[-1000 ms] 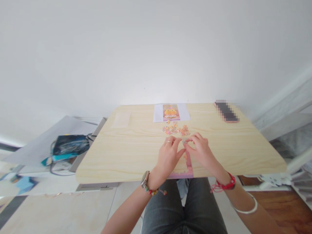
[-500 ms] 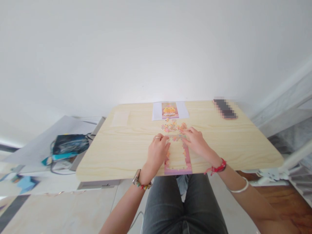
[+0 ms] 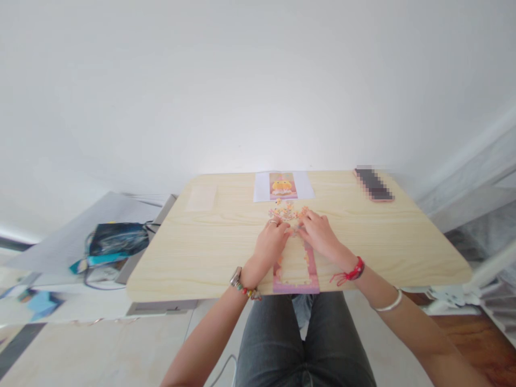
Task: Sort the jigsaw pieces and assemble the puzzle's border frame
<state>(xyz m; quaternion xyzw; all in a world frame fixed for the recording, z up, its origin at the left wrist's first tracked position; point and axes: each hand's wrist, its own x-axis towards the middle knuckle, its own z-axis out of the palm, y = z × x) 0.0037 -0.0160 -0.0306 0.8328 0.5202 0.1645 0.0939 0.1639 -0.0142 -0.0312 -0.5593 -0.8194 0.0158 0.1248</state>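
Observation:
A partly assembled jigsaw puzzle (image 3: 296,287) lies at the table's front edge, a pink and purple border around bare wood. At its far end, my left hand (image 3: 272,241) has its fingers curled down on the puzzle pieces there. Opposite it, my right hand (image 3: 321,232) pinches at the same pieces with thumb and forefinger. The fingertips nearly meet and hide much of the upper border. Just beyond them sits a pile of loose puzzle pieces (image 3: 287,211), orange, yellow and pink. Behind the pile is a white sheet with a picture of a yellow character (image 3: 282,186).
A phone (image 3: 374,184), blurred out, lies at the back right of the wooden table (image 3: 193,247). A pale translucent sheet (image 3: 202,198) rests at the back left. Left of the table, a dark bag (image 3: 119,239) sits on a lower surface. The white wall (image 3: 258,86) stands behind.
My left hand has moved slightly right and up along the puzzle's far end. My right hand has shifted a little left, so the fingertips are closer together. The view has tilted slightly.

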